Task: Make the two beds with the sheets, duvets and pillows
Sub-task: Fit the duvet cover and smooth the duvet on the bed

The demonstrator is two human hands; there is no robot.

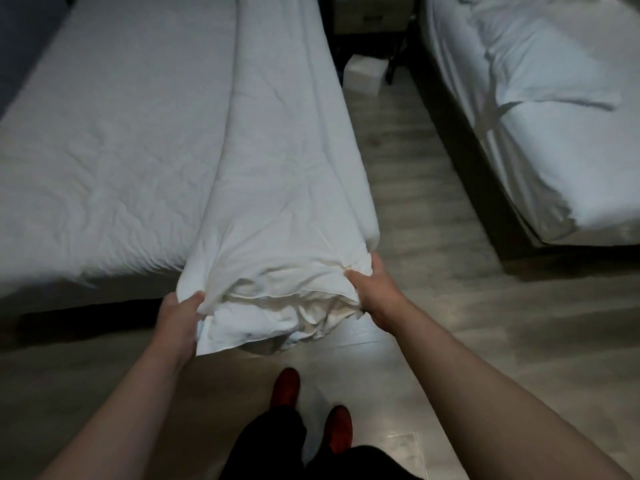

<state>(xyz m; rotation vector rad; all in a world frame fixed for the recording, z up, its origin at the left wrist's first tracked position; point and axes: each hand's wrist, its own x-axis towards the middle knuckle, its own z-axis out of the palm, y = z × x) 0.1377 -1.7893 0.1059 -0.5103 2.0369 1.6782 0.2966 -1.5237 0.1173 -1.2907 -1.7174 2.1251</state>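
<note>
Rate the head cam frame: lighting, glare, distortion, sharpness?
Head view: dim and bluish overall; soft glare patches on the floor near the feet; wide-angle bending curves the left bed and right bed outward; dark vignetted corners; fine detail is soft, though the duvet folds and both hands, left hand and right hand, stay readable.
</note>
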